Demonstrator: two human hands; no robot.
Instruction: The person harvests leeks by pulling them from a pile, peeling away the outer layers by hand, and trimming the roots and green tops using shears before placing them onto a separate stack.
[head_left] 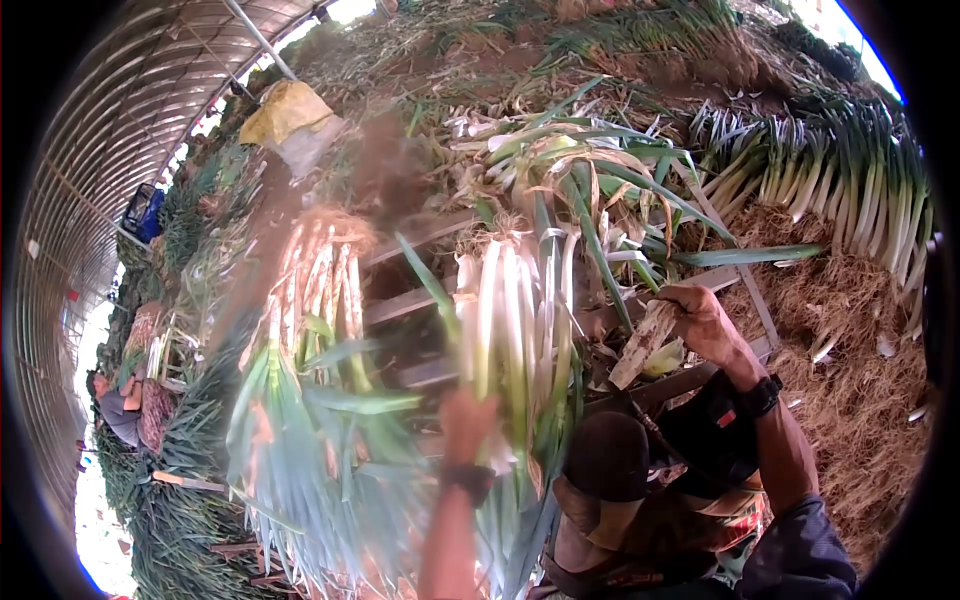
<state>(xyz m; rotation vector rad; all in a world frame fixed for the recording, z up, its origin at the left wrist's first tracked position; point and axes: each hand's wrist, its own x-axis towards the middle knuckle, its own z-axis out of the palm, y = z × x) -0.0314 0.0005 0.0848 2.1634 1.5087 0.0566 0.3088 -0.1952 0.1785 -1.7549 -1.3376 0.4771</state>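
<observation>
My left hand (468,425) is smeared by motion over the leaves and pale stems of a bunch of leeks (515,310), whose root ends point away from me. My right hand (700,320) is closed, with a rough, pale brown dry strip (642,348) at its fingers. To the left lies a second bunch of leeks (320,290), roots at the far end and long green leaves toward me. Both bunches rest over wooden slats (400,305). Loose peeled leaves (600,165) are heaped just beyond the middle bunch.
Trimmed roots (830,390) cover the ground at right, below a row of leeks (850,190). A yellow and white sack (290,118) lies far left. Another person (122,415) sits among leeks at the left edge, and a blue crate (143,212) stands beyond.
</observation>
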